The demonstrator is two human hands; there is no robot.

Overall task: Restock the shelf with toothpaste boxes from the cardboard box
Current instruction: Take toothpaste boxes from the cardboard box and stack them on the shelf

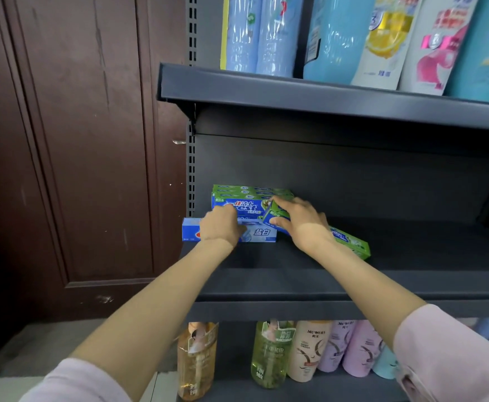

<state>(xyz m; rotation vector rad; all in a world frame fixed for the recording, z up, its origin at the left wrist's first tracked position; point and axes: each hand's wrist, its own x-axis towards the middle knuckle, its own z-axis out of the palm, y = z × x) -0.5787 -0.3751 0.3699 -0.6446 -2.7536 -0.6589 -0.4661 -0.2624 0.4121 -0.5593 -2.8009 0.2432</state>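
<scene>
On the dark middle shelf (353, 274), a stack of green toothpaste boxes (246, 195) stands against the back at the left. In front of it lies a blue-and-white toothpaste box (262, 234); my left hand (220, 224) rests over its middle with fingers curled on it. My right hand (301, 220) grips another green toothpaste box (350, 242), which lies slanted, its far end touching the stack. The cardboard box is out of view.
Refill pouches (382, 39) fill the shelf above. Shampoo and lotion bottles (269, 355) stand on the shelf below. A dark brown wooden door (78, 140) is at the left. The slotted shelf upright (191, 169) runs beside the boxes.
</scene>
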